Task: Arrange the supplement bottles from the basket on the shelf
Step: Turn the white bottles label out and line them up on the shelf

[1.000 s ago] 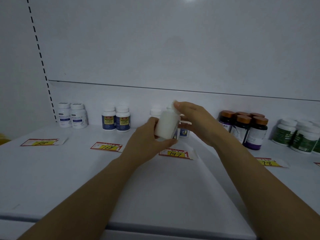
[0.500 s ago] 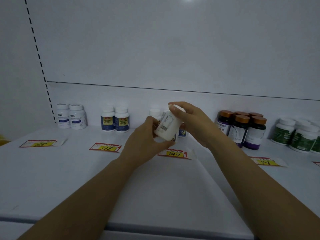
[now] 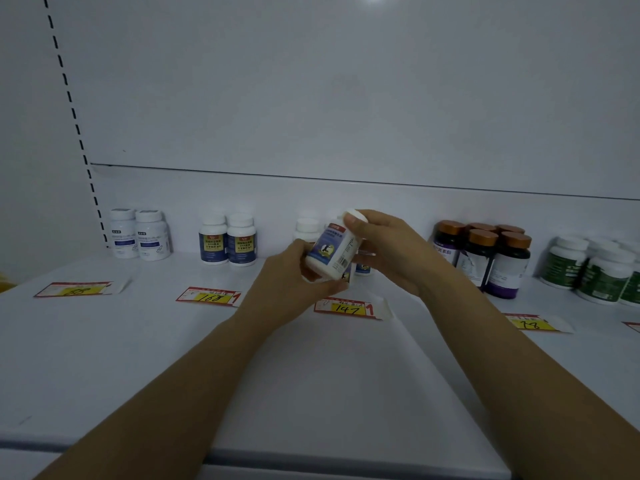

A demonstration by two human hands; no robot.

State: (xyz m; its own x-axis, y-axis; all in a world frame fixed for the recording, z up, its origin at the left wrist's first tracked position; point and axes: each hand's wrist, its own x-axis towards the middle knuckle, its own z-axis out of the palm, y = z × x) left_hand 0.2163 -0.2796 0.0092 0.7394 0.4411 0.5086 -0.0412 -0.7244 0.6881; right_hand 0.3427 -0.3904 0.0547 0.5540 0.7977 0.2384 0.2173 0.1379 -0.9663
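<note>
Head view: fingers (image 3: 330,289) of the left hand (image 3: 291,282) curl under and round the base of a white supplement bottle (image 3: 334,252), with the thumb on its near side. The right hand (image 3: 394,247) pinches the white cap, its thumb tip on the cap's front edge. Both hands hold the one bottle. It is tilted, cap up and to the right, with its blue label and barcode turned toward the camera, and it is in the air just above the shelf (image 3: 311,375).

Right behind it stand what look like its fellows: a white-capped bottle (image 3: 306,228) and a sliver of a blue-labelled bottle (image 3: 362,268) showing past the held one. The price tag marked 147 (image 3: 348,308) lies on the shelf just in front of the hands. To the left is a blue-and-yellow labelled pair (image 3: 228,242), to the right a cluster of dark bottles with brown caps (image 3: 485,258), and past those some green-labelled bottles (image 3: 602,271).

This looks like the turning step, getting the label to face front before the bottle is set down. The next move likely calls for bringing the bottle upright and lowering it beside the group behind the 147 tag. It should go down gently enough not to knock the bottles at the back, and both hands should then let go. The basket is out of view, so how many bottles remain cannot be told
</note>
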